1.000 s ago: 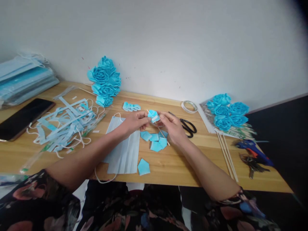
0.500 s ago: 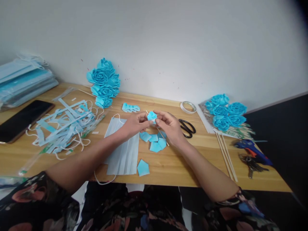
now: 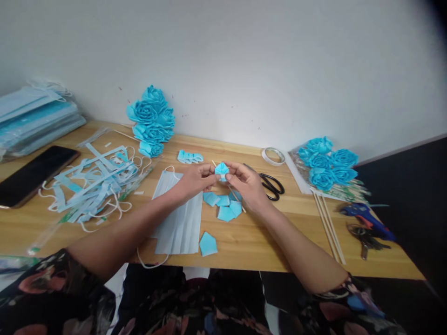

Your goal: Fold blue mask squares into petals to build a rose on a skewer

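Observation:
Between my fingertips is a small blue fabric flower piece (image 3: 221, 169), its petals folded around a thin wooden stick (image 3: 233, 191) that slants down to the right. My left hand (image 3: 198, 179) pinches it from the left, thumb at its lower edge. From the other side my right hand (image 3: 246, 181) grips it between thumb and fingers. Several blue pentagon pieces (image 3: 226, 213) lie on the table below my hands, and a single pentagon (image 3: 208, 244) sits nearer the front edge. Partly under my left forearm lies a pleated face mask (image 3: 178, 228).
Blue fabric roses (image 3: 152, 121) stand at the back left, more roses (image 3: 328, 163) at right. Cut mask strips (image 3: 94, 181), a phone (image 3: 37, 174) and stacked masks (image 3: 35, 118) fill the left. Scissors (image 3: 272, 185), tape (image 3: 273, 156), sticks (image 3: 328, 228), keys (image 3: 368, 242) and a glue gun (image 3: 366, 218) lie right.
The flower piece has tilted slightly between my fingers, so more of its side shows. Both hands stay in nearly the same place, and the things on the table have not moved.

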Available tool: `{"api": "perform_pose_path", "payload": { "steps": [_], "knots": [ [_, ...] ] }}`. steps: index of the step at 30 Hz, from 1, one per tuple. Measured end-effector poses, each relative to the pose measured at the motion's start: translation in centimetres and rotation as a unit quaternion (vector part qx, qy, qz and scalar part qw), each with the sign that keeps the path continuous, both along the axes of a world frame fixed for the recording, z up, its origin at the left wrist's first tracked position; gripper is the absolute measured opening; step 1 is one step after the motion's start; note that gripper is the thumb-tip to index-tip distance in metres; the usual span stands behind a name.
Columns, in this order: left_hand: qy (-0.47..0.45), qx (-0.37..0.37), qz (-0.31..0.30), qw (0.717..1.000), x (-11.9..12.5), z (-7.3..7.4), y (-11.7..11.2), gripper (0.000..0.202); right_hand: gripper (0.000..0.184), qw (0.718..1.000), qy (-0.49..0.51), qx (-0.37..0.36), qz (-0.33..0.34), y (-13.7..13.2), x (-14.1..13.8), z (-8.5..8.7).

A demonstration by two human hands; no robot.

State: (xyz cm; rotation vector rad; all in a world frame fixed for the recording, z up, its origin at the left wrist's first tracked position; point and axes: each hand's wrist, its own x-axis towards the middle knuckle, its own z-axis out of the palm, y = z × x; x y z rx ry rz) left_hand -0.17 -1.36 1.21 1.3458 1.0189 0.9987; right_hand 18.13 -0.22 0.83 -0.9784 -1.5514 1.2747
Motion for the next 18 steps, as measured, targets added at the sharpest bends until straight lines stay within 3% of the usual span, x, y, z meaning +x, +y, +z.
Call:
{"api": "perform_pose_path", "payload": {
  "steps": [7, 11, 18],
  "knots": [
    [-0.008, -0.018, -0.002, 1.000, -0.18, 0.50, -0.22, 0.016, 0.038, 0.999, -0.021, 0.010, -0.030, 0.06, 0.20, 0.23],
    [-0.001, -0.018, 0.010, 1.000, -0.18, 0.78, -0.27, 0.024, 0.036, 0.999, -0.021, 0.008, -0.035, 0.02, 0.14, 0.32],
    [-0.002, -0.013, 0.011, 1.000, 0.02, 0.11, -0.03, 0.026, 0.033, 0.999, -0.029, 0.018, -0.026, -0.14, 0.04, 0.24]
  ]
}}
